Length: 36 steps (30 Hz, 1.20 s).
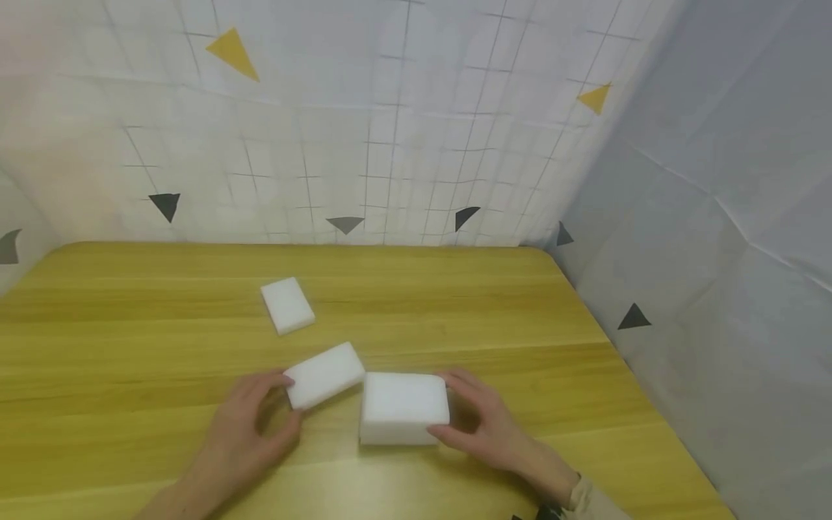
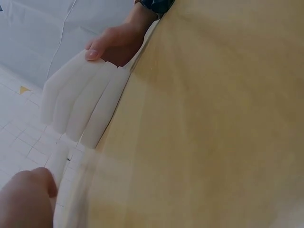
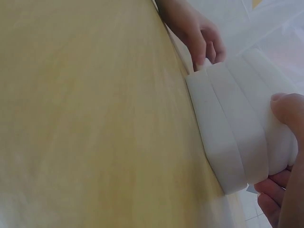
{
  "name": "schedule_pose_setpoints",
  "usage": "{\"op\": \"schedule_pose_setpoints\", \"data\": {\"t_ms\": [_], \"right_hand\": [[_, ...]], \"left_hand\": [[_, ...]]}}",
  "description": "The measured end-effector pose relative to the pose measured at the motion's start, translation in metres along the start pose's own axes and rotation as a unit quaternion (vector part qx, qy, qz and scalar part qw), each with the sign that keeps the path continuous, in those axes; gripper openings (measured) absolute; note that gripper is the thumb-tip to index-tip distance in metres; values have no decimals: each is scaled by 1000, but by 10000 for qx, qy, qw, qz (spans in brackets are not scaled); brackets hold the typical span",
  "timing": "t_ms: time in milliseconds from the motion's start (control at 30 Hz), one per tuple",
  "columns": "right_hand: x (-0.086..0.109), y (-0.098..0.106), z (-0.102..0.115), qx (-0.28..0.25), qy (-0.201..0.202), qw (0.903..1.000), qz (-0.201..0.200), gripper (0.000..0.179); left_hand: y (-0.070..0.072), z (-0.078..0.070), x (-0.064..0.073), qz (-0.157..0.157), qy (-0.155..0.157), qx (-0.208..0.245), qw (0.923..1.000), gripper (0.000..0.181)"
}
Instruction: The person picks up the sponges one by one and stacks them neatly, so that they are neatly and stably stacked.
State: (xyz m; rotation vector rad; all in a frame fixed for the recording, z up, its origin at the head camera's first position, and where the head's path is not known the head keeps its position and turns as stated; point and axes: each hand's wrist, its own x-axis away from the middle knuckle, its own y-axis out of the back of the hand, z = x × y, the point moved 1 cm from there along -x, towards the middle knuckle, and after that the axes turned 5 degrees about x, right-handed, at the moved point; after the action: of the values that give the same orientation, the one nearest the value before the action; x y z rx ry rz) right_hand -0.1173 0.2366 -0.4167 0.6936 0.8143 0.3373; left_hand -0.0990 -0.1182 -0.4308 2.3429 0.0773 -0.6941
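Note:
A stack of several white sponges (image 1: 404,404) stands on the table, its layers plain in the right wrist view. My right hand (image 1: 484,422) grips the stack's right end, thumb at the front and fingers at the back. In my left hand (image 1: 240,430), a single white sponge (image 1: 325,375) is pinched by its left end. That sponge lies at a slant, its right end by the stack's back left corner; whether they touch, I cannot tell. Another white sponge (image 1: 287,305) lies flat farther back, apart from both hands.
The wooden table (image 1: 455,318) runs back to a white cloth (image 1: 325,144) printed with grid lines and triangles. A grey-white sheet (image 1: 734,217) hangs along the table's right edge.

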Motion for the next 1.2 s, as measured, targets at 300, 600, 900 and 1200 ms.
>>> {"op": "schedule_pose_setpoints", "data": {"t_ms": [300, 600, 900, 1200], "right_hand": [[2, 0, -3, 29, -73, 10000, 19, 58], [3, 1, -2, 106, -199, 9997, 62, 58], [1, 0, -3, 32, 24, 10000, -47, 58], [1, 0, -3, -33, -38, 10000, -19, 57]], "left_hand": [[2, -2, 0, -754, -514, 522, 9945, 51], [-1, -6, -4, -1004, -937, 1116, 9842, 47], [-3, -10, -8, -1675, -1256, 1250, 9698, 46], [-10, -15, -8, -1559, -1651, 1729, 9584, 45]]}}
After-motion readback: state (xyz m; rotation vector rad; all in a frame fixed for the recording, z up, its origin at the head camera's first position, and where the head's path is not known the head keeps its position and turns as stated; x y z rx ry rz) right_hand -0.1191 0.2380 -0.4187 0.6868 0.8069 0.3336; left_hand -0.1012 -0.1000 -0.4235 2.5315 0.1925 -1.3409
